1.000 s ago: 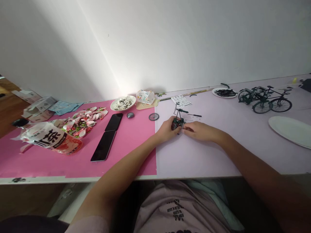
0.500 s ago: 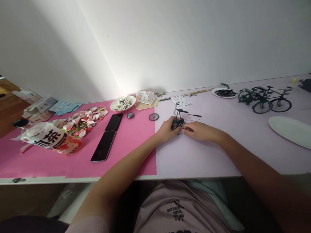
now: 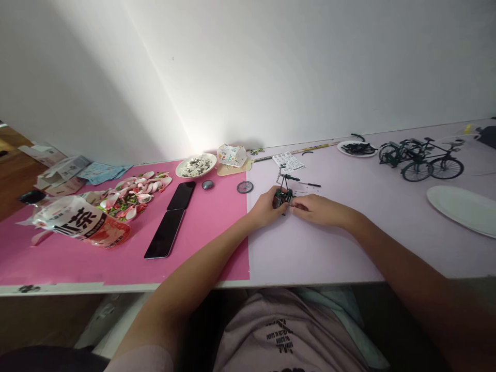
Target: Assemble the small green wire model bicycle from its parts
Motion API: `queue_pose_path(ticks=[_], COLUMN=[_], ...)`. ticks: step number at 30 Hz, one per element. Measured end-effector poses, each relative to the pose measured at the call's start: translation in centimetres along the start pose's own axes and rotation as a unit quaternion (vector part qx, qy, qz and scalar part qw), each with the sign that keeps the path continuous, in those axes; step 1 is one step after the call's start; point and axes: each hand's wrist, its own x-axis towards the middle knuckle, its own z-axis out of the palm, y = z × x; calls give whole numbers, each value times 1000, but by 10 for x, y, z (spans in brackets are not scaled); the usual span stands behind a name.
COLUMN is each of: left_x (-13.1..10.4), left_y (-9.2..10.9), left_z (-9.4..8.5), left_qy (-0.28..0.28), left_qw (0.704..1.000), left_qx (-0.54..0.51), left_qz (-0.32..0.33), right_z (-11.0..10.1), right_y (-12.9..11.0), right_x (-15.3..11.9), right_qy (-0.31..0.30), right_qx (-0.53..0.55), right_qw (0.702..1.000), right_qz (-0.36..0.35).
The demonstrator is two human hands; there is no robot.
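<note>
A small dark green model bicycle (image 3: 285,192), partly built, stands between my hands on the pale tabletop. My left hand (image 3: 267,207) is closed around its near left side, the fingers partly hiding it. Pinched together at its right side, the fingertips of my right hand (image 3: 310,208) touch the model's lower part; whether they hold a tiny piece is too small to make out. A loose spoked wheel (image 3: 245,187) lies to the left of my left hand. Just beyond the model are a thin dark rod, like a screwdriver (image 3: 310,184), and a printed instruction sheet (image 3: 289,160).
Finished model bicycles (image 3: 422,157) stand at the right, near a white oval plate (image 3: 461,206) and a plate of black parts (image 3: 358,149). Leftward on pink lie a folding phone (image 3: 166,232), a dish of small pieces (image 3: 196,166), petal-like parts (image 3: 135,194) and a bagged bottle (image 3: 83,221).
Both hands and the model bicycle stay almost in the same place. The right fingertips have shifted very slightly; the view itself has barely moved.
</note>
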Motion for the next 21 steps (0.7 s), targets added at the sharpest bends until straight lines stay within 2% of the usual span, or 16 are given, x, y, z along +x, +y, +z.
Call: queue_pose_path(ticks=[21], left_x=[0], left_y=[0], left_z=[0], left_qy=[0], left_qw=[1000], left_qx=[8], left_qz=[-6], right_z=[0], right_y=[-2], right_x=[-2], right_qy=[2], right_qx=[10], right_qw=[1000], right_qz=[3])
